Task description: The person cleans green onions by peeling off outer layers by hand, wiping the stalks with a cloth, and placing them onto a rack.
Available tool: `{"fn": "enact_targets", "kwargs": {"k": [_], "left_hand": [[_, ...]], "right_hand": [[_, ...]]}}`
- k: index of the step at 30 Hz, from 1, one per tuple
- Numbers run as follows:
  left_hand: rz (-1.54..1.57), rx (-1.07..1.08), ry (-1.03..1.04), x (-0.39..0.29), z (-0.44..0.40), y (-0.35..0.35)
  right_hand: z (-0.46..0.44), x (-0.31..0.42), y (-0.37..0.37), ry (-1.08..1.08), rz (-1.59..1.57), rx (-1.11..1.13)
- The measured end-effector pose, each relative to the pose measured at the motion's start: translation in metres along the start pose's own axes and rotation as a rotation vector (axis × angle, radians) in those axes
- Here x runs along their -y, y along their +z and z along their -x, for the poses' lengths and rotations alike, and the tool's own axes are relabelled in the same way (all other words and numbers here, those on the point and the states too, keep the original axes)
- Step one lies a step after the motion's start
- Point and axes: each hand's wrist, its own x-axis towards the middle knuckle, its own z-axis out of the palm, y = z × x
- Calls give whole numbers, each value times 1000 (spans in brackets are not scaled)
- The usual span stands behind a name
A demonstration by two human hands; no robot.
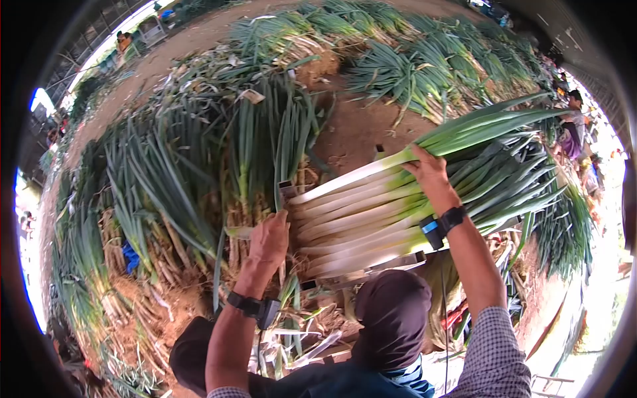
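Cleaned leeks lie side by side in a rack, white root ends to the left and green leaves to the right. My right hand is closed round the top leek, where its white stalk turns green. Near the root ends, my left hand is closed at the left edge of the rack; what its fingers hold, if anything, is too small to make out. A dark metal bracket stands just above that hand. Both wrists wear black straps with small devices.
Uncleaned leeks stand in bundles on the left, and more bundles lie across the back. A person in a dark head covering is close in front at the bottom. Another person is at the far right. Loose trimmings lie below the rack.
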Motion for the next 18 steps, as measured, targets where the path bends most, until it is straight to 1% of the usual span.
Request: {"fn": "enact_targets", "kwargs": {"k": [2,3,5,8,9,10,11,12,13,15,16,18], "left_hand": [[-44,47,37,8,-7,-8],[68,106,-1,-35,-43,39],[-27,274,-67,-35,-64,17],[-143,325,14,-16,-92,34],[-170,335,43,-10,-102,44],[-190,299,113,-5,-108,53],[-223,364,108,-2,-114,63],[-255,425,100,-3,-120,64],[-287,486,89,-5,-125,65],[-324,463,128,-14,-123,59],[-348,457,152,-20,-120,56],[-361,383,97,-32,-115,53]], "right_hand": [[8,-19,7,-18,-50,13],[-21,24,-24,-19,94,-5],[-15,9,-9,49,65,-30],[-12,1,-16,45,13,49],[-11,3,-24,125,40,57],[-10,5,-32,207,66,66],[-6,4,-39,293,94,78],[14,22,-30,338,331,81],[21,34,-26,199,700,165],[30,49,-25,-101,1424,336],[36,56,-19,-251,1431,332],[32,60,-14,-590,1481,387]]}}
